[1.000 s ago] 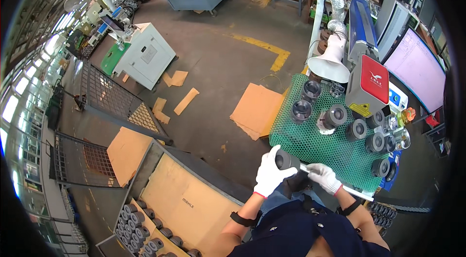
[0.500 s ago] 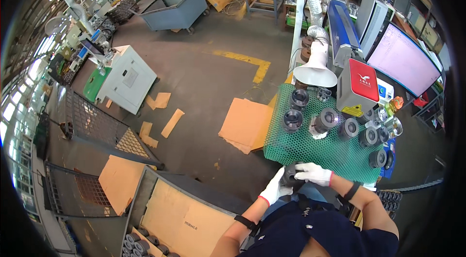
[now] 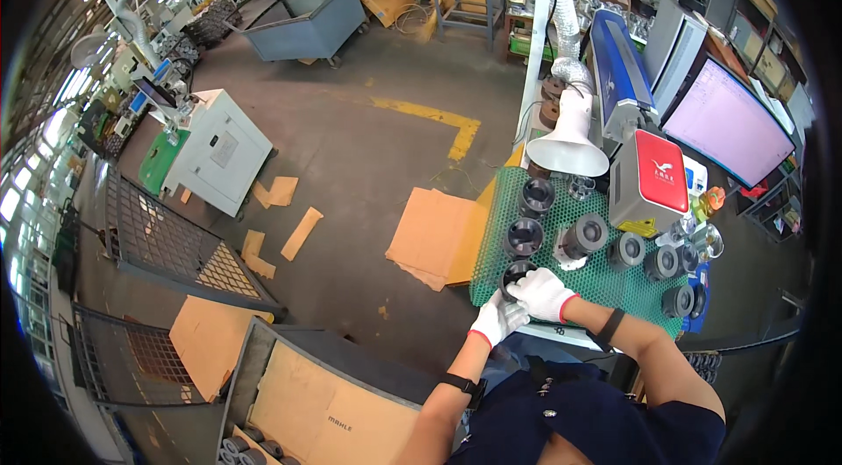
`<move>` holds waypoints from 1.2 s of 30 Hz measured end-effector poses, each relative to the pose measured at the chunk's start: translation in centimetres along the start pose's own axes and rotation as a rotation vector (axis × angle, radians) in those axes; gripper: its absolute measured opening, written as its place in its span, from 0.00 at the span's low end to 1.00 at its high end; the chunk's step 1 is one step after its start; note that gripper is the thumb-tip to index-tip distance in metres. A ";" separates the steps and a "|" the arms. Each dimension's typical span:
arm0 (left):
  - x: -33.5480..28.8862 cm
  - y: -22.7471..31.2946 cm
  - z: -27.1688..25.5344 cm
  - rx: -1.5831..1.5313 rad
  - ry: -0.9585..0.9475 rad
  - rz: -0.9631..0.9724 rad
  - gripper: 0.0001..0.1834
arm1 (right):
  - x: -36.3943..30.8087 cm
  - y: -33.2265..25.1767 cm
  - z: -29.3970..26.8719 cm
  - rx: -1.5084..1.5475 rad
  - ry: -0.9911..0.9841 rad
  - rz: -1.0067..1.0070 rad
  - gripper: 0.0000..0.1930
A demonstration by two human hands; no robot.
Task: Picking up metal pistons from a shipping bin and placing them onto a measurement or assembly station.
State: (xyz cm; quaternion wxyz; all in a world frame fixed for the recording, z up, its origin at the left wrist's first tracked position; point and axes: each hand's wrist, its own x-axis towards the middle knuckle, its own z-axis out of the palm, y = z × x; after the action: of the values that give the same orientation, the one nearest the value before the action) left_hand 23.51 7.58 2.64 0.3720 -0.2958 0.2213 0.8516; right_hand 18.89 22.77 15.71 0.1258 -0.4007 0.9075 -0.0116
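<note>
A dark grey piston is at the near-left corner of the green mesh mat, its hollow end facing up. My right hand, in a white glove, grips its near-right side. Below it my left hand, also gloved, is closed against the near side; its fingertips are partly hidden. Two more pistons, one nearer and one farther, stand hollow end up in line beyond it. To their right, another piston lies on a pale holder beside the red-topped machine head.
Several pistons lie along the mat's right side. A white funnel-shaped exhaust hood hangs over the back, near a monitor. Cardboard sheets are left of the bench; a cardboard-lined bin stands at the lower left.
Both hands have moved forward with the piston, from in front of my body to the mat's near-left corner. The view has shifted slightly.
</note>
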 end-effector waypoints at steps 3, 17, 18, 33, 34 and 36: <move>-0.1 0.6 0.9 0.015 0.072 -0.007 0.30 | -0.9 0.9 -1.6 0.015 0.110 0.022 0.14; -3.3 2.7 -1.8 -0.110 0.014 0.110 0.27 | 5.1 4.3 0.3 -0.043 0.200 0.344 0.22; -3.3 3.0 -4.2 -0.059 0.080 0.161 0.34 | 5.2 3.9 0.2 -0.041 0.224 0.311 0.21; 10.5 15.6 18.3 2.716 -0.046 1.335 0.14 | -13.8 -4.8 -3.2 0.181 0.126 0.530 0.17; 11.5 14.9 19.4 2.896 -0.064 1.098 0.12 | -15.9 -5.3 -3.0 0.177 0.193 0.615 0.17; 12.8 15.2 19.5 2.938 -0.141 1.155 0.15 | -19.6 -6.6 -2.8 0.203 0.224 0.812 0.17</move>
State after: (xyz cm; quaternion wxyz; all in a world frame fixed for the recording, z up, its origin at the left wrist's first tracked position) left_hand -1.74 16.12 10.64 0.0299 -0.4674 -0.8812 0.0646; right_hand 35.73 32.42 23.48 0.0598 0.0068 0.9938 -0.0938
